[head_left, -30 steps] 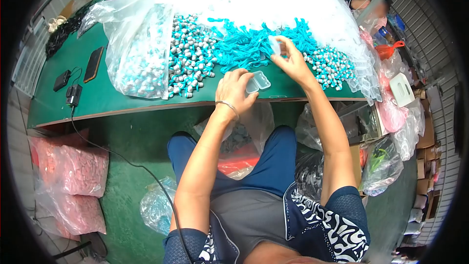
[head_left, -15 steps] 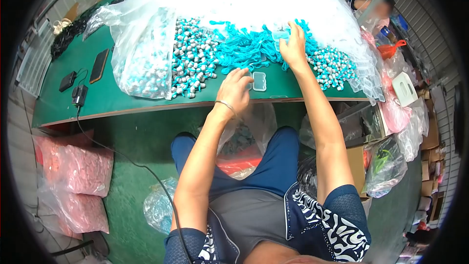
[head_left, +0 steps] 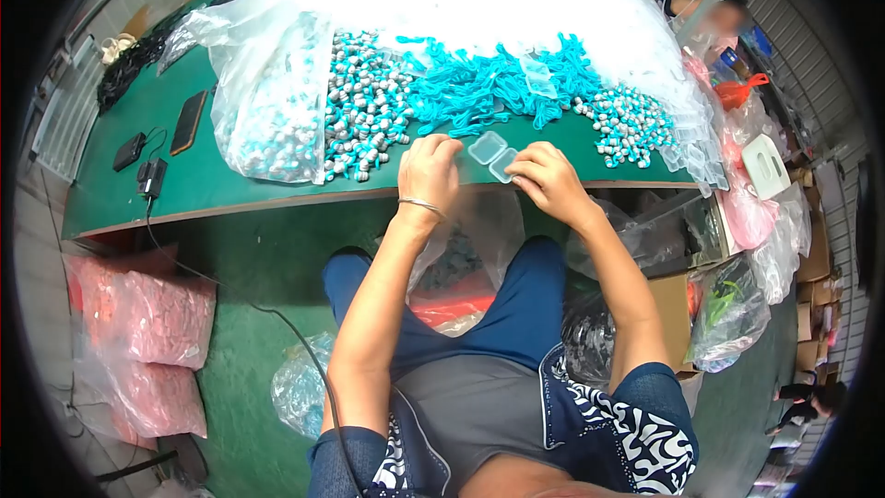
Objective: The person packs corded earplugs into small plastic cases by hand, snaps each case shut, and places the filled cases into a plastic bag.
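Note:
A small clear plastic case (head_left: 487, 148) lies opened out flat, tilted, near the table's front edge. My right hand (head_left: 550, 183) pinches its near half between thumb and fingers. Left of the case is my left hand (head_left: 431, 171), its fingers curled inward; whatever they hold, if anything, is hidden. Just beyond both hands spreads a heap of turquoise rubbery straps (head_left: 479, 88), with another clear case (head_left: 537, 77) on top. Small grey-and-turquoise plugs sit in a pile (head_left: 364, 106) to the left of the straps and in a second pile (head_left: 631, 124) to the right.
A big clear bag (head_left: 267, 120) of plugs stands on the green table (head_left: 184, 189). A phone (head_left: 188, 122) and a black adapter (head_left: 150, 177) with a cable lie at left. Clear cases (head_left: 479, 0) are heaped behind. Pink bags (head_left: 166, 323) rest on the floor. Another person (head_left: 714, 18) is at right.
My right hand has come down from the strap heap to the near clear case, which is now turned at an angle. My left hand has shifted slightly left and curled more.

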